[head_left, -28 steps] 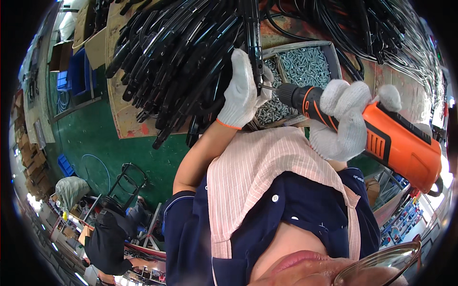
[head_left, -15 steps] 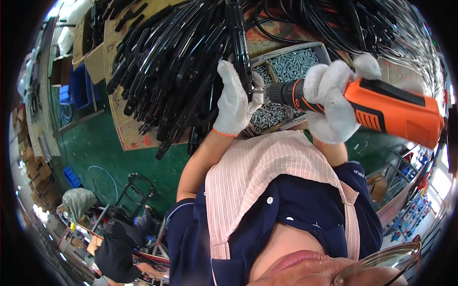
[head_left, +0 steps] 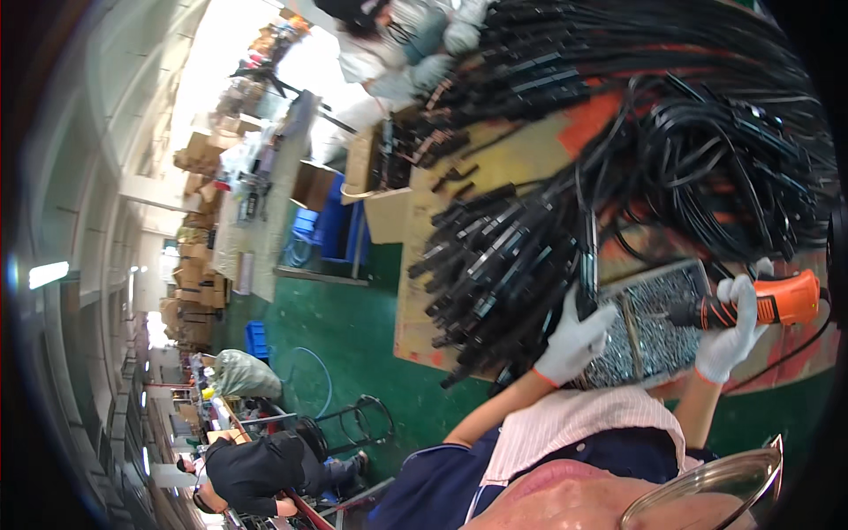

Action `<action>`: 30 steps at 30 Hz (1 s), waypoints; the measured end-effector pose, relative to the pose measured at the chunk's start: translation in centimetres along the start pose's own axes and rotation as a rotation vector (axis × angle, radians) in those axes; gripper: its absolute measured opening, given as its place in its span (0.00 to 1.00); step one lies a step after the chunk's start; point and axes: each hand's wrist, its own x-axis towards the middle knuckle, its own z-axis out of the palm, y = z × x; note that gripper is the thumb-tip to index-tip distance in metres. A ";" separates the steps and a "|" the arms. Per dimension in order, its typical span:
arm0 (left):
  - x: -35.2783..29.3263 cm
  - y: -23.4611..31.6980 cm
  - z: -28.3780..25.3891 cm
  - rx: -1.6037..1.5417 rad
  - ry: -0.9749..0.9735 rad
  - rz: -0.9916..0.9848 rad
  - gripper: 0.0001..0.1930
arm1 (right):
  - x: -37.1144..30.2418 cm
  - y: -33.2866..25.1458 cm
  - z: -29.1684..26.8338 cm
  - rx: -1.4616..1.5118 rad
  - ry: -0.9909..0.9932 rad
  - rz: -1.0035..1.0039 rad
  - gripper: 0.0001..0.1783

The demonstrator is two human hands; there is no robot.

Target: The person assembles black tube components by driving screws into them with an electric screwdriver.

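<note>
A white glove covers my left hand (head_left: pixel 576 343), whose fingers are closed around the lower end of a black handle-like part (head_left: pixel 589 252). That part points away from me, beside a heap of similar black parts (head_left: pixel 495 256). My right hand (head_left: pixel 731 331), also gloved, grips an orange and black power screwdriver (head_left: pixel 782 300). Its nose points left above a tray (head_left: pixel 655 271) of small silver screws (head_left: pixel 678 349). A gap separates the screwdriver's tip from my left hand. The glove and the heap hide the part's lower end.
Coiled black cables (head_left: pixel 698 159) spread over the worktable (head_left: pixel 420 322). At the far side another person's gloved hand (head_left: pixel 430 75) is near more black parts. A blue bin (head_left: pixel 344 221) and cardboard box (head_left: pixel 389 216) stand to the left. Someone in black (head_left: pixel 265 473) is at the lower left.
The view has swung left, showing more of the workshop. The screwdriver has drawn back to the right, off the black part. My left hand stays on that part.
</note>
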 end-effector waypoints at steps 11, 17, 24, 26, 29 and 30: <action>-0.1 1.8 1.4 0.068 0.082 -0.024 0.36 | 1.7 1.1 0.1 0.040 0.004 0.045 0.30; -0.2 1.8 1.6 0.063 0.083 -0.023 0.36 | 1.6 1.3 0.1 0.013 0.016 0.048 0.30; -0.4 1.5 1.5 0.049 0.054 -0.018 0.34 | 1.5 1.3 -0.5 0.017 0.021 0.066 0.31; -0.6 1.6 1.7 0.047 0.055 -0.017 0.34 | 1.4 1.1 -0.2 0.013 0.033 0.069 0.31; -0.6 1.7 1.8 0.057 0.062 -0.017 0.35 | 1.3 1.1 -0.3 0.011 0.039 0.072 0.32; -0.5 1.7 1.8 0.069 0.068 -0.018 0.35 | 1.3 1.1 -0.4 0.015 0.034 0.073 0.32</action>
